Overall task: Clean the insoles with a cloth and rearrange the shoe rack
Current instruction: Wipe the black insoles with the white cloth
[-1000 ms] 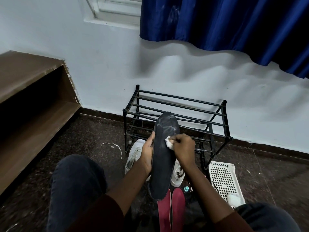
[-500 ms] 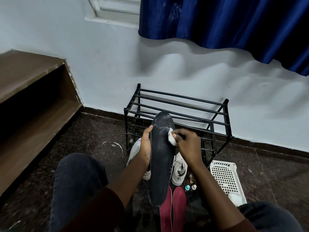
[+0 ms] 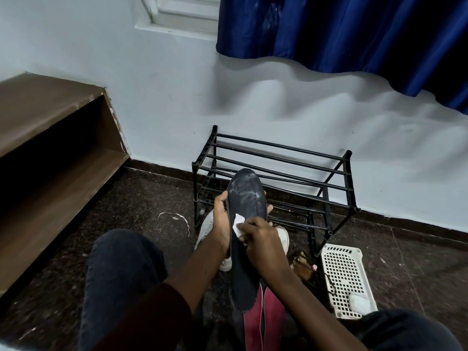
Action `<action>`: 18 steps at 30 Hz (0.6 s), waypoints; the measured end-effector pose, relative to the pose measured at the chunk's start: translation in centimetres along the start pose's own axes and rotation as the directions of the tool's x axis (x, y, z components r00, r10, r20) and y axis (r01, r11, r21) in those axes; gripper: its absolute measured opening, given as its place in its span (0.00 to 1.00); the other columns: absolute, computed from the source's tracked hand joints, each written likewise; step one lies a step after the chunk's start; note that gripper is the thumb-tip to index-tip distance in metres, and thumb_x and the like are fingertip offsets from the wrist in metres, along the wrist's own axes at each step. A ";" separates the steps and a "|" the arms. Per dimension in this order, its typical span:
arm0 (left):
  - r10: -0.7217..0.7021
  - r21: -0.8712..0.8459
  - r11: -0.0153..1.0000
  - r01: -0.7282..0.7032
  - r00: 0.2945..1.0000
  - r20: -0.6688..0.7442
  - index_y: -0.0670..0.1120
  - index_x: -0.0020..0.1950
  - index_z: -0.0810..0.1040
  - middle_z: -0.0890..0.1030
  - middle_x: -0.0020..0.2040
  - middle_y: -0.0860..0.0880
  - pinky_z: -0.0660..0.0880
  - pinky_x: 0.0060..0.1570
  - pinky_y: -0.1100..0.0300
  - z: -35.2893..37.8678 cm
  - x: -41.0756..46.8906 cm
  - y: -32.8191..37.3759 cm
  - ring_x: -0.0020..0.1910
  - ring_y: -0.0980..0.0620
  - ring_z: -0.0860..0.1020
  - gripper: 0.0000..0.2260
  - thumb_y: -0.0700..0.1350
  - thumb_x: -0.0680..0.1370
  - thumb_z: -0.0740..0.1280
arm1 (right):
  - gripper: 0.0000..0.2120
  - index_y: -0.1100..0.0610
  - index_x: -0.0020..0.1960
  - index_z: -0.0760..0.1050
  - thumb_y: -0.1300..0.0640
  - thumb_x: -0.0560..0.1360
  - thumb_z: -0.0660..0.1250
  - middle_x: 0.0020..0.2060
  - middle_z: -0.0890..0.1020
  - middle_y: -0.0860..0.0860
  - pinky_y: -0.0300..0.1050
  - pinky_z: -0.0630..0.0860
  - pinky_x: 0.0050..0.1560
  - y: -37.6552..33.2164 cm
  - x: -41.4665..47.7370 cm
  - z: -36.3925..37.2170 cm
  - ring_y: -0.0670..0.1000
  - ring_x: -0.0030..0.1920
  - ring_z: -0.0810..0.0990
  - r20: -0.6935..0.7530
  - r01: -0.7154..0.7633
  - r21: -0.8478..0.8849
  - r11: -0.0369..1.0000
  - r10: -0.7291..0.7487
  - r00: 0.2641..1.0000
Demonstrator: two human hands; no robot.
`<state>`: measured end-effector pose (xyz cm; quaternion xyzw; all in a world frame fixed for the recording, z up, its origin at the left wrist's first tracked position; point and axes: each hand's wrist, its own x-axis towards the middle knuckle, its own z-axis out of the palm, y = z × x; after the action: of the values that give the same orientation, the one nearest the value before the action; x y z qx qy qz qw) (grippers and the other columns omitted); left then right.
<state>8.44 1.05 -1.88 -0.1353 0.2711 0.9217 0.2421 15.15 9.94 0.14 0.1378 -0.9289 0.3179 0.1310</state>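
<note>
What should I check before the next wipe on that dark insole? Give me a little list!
1. Grip: left hand holds the insole by its edges: ok.
2. Cloth: right hand pinches the white cloth against the insole: ok.
3. Insole top clean: not ok, pale smears show near the toe.
4. Insole underside clean: cannot tell, hidden.
5. Shoes on the shoe rack: not ok, white shoes sit on the floor before it.
</note>
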 end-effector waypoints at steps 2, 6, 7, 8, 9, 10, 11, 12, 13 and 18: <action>0.016 0.049 0.999 -0.015 1.000 -0.020 0.39 0.53 0.82 0.80 0.53 0.37 0.80 0.47 0.53 0.0 0.2 0.1 0.49 0.40 0.80 0.28 0.59 0.77 0.53 | 0.15 0.64 0.41 0.82 0.78 0.60 0.68 0.35 0.79 0.55 0.34 0.74 0.34 0.3 0.7 -0.1 0.48 0.31 0.78 -0.039 -0.021 0.036 0.999 0.022 0.999; 0.026 0.144 0.989 -0.020 0.999 -0.041 0.42 0.50 0.79 0.81 0.40 0.45 0.75 0.36 0.60 0.4 0.1 0.5 0.36 0.48 0.79 0.24 0.61 0.74 0.57 | 0.10 0.65 0.38 0.82 0.76 0.62 0.69 0.34 0.78 0.57 0.43 0.75 0.30 0.8 2.9 -0.8 0.57 0.33 0.78 -0.050 -0.067 -0.091 0.994 0.063 0.997; 0.021 0.149 0.989 -0.013 0.999 -0.050 0.43 0.47 0.78 0.80 0.35 0.46 0.74 0.30 0.63 0.5 0.1 0.5 0.31 0.50 0.77 0.22 0.60 0.74 0.57 | 0.09 0.65 0.37 0.82 0.75 0.62 0.70 0.34 0.78 0.58 0.41 0.73 0.30 0.9 3.4 -1.0 0.58 0.33 0.78 -0.067 -0.086 -0.130 0.988 0.077 0.995; 0.018 0.149 0.989 -0.011 0.999 -0.045 0.43 0.45 0.77 0.79 0.32 0.47 0.73 0.27 0.65 0.4 0.2 0.5 0.28 0.51 0.77 0.22 0.60 0.75 0.56 | 0.08 0.64 0.37 0.82 0.75 0.61 0.70 0.33 0.77 0.58 0.40 0.70 0.30 1.0 3.8 -1.1 0.59 0.33 0.77 -0.093 -0.103 -0.159 0.982 0.089 0.992; 0.009 0.148 0.989 -0.004 1.000 -0.029 0.43 0.44 0.77 0.79 0.30 0.47 0.73 0.26 0.65 0.4 0.2 0.6 0.26 0.51 0.77 0.22 0.60 0.75 0.56 | 0.08 0.64 0.36 0.82 0.74 0.61 0.71 0.32 0.77 0.57 0.40 0.68 0.29 1.0 4.0 -1.2 0.59 0.33 0.77 -0.122 -0.121 -0.180 0.976 0.100 0.987; 0.008 0.151 0.989 -0.004 1.000 -0.021 0.43 0.42 0.78 0.79 0.30 0.47 0.72 0.25 0.66 0.5 0.3 0.6 0.25 0.51 0.76 0.22 0.60 0.76 0.55 | 0.08 0.63 0.36 0.82 0.73 0.60 0.73 0.32 0.77 0.57 0.41 0.68 0.28 0.9 4.1 -1.3 0.59 0.33 0.77 -0.146 -0.138 -0.195 0.971 0.111 0.983; 0.011 0.156 0.988 -0.009 1.000 -0.016 0.43 0.41 0.78 0.79 0.29 0.47 0.72 0.25 0.66 0.5 0.4 0.7 0.25 0.51 0.76 0.23 0.60 0.76 0.55 | 0.09 0.62 0.36 0.82 0.72 0.59 0.74 0.31 0.77 0.57 0.42 0.70 0.27 0.8 4.0 -1.2 0.59 0.32 0.77 -0.172 -0.149 -0.203 0.968 0.115 0.978; 0.018 0.156 0.988 -0.018 1.000 -0.002 0.43 0.40 0.78 0.79 0.29 0.47 0.72 0.25 0.66 0.5 0.5 0.6 0.25 0.51 0.76 0.23 0.60 0.76 0.55 | 0.10 0.62 0.36 0.82 0.72 0.58 0.74 0.31 0.77 0.57 0.43 0.71 0.27 0.8 3.8 -1.1 0.59 0.31 0.77 -0.197 -0.157 -0.197 0.968 0.117 0.973; 0.021 0.149 0.989 -0.021 1.000 0.002 0.43 0.42 0.78 0.79 0.31 0.47 0.72 0.25 0.66 0.5 0.5 0.6 0.26 0.51 0.76 0.23 0.60 0.75 0.55 | 0.11 0.61 0.36 0.82 0.73 0.58 0.74 0.30 0.78 0.57 0.44 0.72 0.27 0.8 3.6 -1.0 0.59 0.31 0.77 -0.213 -0.157 -0.176 0.972 0.118 0.970; 0.014 0.090 0.996 -0.018 0.999 0.045 0.40 0.56 0.80 0.80 0.54 0.38 0.73 0.57 0.51 0.7 0.3 0.5 0.48 0.40 0.80 0.29 0.61 0.75 0.53 | 0.09 0.60 0.38 0.83 0.71 0.62 0.72 0.30 0.77 0.54 0.37 0.67 0.33 0.4 0.9 -0.1 0.54 0.30 0.77 -0.142 -0.092 -0.006 0.996 0.090 0.986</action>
<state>7.78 1.20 -1.18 -0.1016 0.3083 0.9132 0.2464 14.19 10.16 0.35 0.0716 -0.9246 0.3267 0.1826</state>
